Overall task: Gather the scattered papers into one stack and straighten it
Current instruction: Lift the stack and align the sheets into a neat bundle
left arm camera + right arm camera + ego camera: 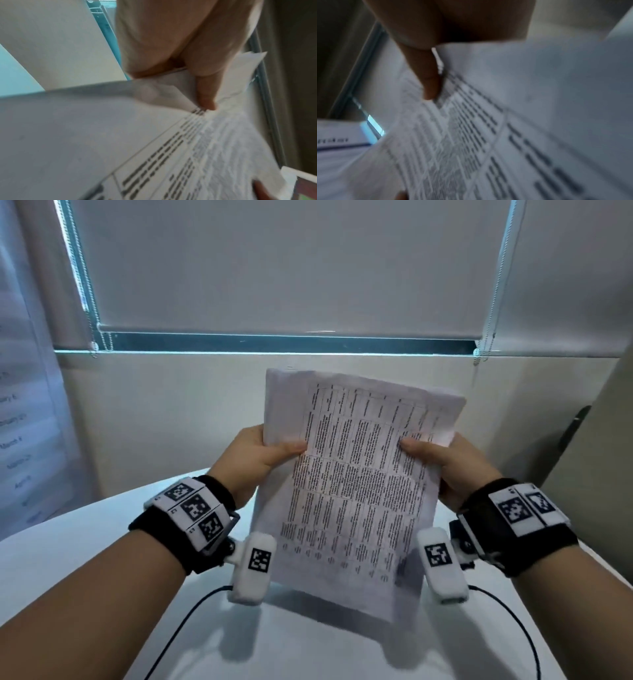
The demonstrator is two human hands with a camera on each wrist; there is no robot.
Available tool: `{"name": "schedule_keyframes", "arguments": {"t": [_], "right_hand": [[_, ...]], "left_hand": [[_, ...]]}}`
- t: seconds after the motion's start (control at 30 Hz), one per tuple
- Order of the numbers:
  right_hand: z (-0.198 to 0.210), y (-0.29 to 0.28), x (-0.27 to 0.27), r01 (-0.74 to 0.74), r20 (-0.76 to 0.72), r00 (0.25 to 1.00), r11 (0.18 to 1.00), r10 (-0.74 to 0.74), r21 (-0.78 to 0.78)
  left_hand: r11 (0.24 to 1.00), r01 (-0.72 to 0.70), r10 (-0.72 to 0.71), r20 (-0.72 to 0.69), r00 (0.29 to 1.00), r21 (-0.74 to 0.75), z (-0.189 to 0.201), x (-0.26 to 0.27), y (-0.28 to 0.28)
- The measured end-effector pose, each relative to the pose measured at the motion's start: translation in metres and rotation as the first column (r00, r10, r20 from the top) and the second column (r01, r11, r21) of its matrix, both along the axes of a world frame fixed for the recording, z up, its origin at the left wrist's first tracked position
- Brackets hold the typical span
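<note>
A stack of printed papers with a table of dense text on its top sheet stands upright in the head view, tilted a little to the right, its lower edge at the white table. My left hand grips its left edge, thumb on the front sheet. My right hand grips the right edge the same way. In the left wrist view the papers are pinched under my left hand. The right wrist view shows the papers blurred, held by my right hand. The fingers behind the stack are hidden.
A pale wall and a window with a lowered blind stand behind the round table. A poster with printed dates hangs at the left. Two thin black cables run across the tabletop from my wrists.
</note>
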State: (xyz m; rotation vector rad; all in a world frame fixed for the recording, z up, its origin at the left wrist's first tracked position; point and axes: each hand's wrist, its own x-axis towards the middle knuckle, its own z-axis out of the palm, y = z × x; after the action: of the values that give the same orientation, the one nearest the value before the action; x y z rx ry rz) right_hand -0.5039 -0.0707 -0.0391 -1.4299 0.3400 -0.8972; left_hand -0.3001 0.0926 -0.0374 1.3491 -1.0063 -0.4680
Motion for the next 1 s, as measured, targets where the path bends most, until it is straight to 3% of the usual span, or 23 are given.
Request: {"name": "schedule_keyframes", "arguments": {"t": [0.07,0.13,0.2,0.27,0.37,0.5,0.6,0.77,1.0], "right_hand": [[0.009,0.001,0.008,0.190,-0.065,0.978,0.978,-0.196,-0.091],[0.019,0.004,0.015,0.374,-0.086,0.906,0.878,-0.415,-0.298],[0.030,0.014,0.018,0.500,0.059,0.846,0.748,-0.530,-0.438],[0.038,0.023,0.017,0.552,0.201,0.827,0.695,-0.524,-0.460],[0.036,0.028,0.016,0.569,0.262,0.822,0.708,-0.505,-0.419],[0.007,0.026,0.016,0.512,0.147,0.855,0.764,-0.497,-0.393],[-0.001,0.022,0.017,0.502,0.132,0.861,0.773,-0.492,-0.387],[0.000,0.027,0.017,0.513,0.235,0.858,0.777,-0.456,-0.365],[0.001,0.019,0.006,0.470,0.277,0.878,0.819,-0.391,-0.331]], "left_hand": [[0.997,-0.077,0.076,0.047,0.996,0.020,-0.003,-0.004,-0.008],[0.986,-0.165,0.168,0.155,0.974,-0.026,-0.001,-0.012,-0.014],[0.974,-0.182,0.207,0.196,0.959,-0.134,0.005,-0.021,-0.016],[0.957,-0.177,0.226,0.208,0.952,-0.229,0.010,-0.028,-0.016],[0.942,-0.196,0.258,0.213,0.942,-0.273,0.010,-0.028,-0.014],[0.968,-0.173,0.199,0.136,0.971,-0.182,-0.014,-0.025,-0.011],[0.979,-0.130,0.156,0.166,0.974,-0.154,-0.024,-0.023,-0.012],[0.941,-0.171,0.251,0.267,0.930,-0.291,-0.017,-0.029,-0.012],[0.917,-0.086,0.167,0.181,0.969,-0.389,-0.005,-0.028,-0.002]]}}
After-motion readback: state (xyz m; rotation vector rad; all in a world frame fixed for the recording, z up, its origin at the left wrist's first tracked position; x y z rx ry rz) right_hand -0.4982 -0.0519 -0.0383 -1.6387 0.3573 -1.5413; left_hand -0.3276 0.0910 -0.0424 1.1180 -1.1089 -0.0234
